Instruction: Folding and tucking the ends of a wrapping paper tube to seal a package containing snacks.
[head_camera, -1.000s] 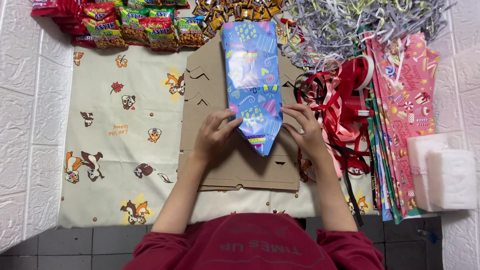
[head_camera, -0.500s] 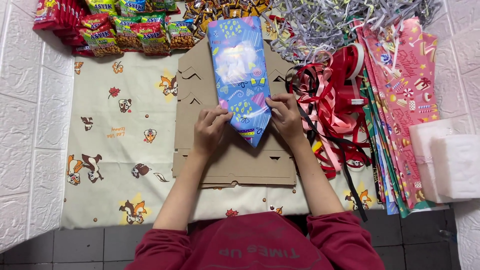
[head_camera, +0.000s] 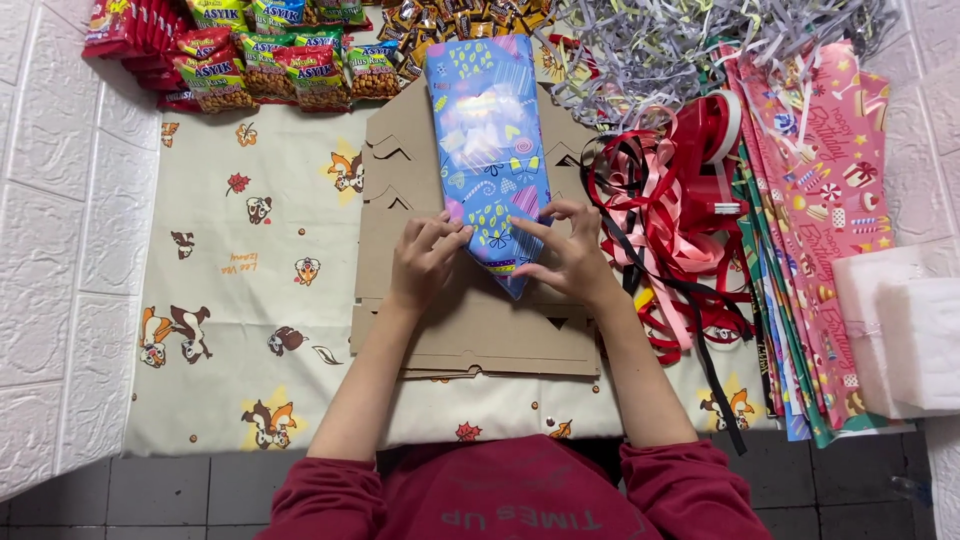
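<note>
A person in a dark red top is pressing both hands onto the near, pointed end of a blue patterned gift-wrapped parcel (head_camera: 488, 150), which is lying lengthwise on a stack of brown cardboard sheets (head_camera: 470, 320) that give a firm base over the squirrel-print cloth (head_camera: 250, 300). The left hand (head_camera: 425, 262) is resting with half-curled fingers flat against the left folded edge, apparently holding the crease down; the right hand (head_camera: 572, 255) is pinching the opposite flap lightly between thumb and fingertips, neither grip being closed tight. Just right of the right grip, red and pink ribbons (head_camera: 680, 210) are tangling beside sheets of wrapping paper (head_camera: 820, 200); beyond the parcel's far end, snack packets (head_camera: 270, 70) are lining up.
</note>
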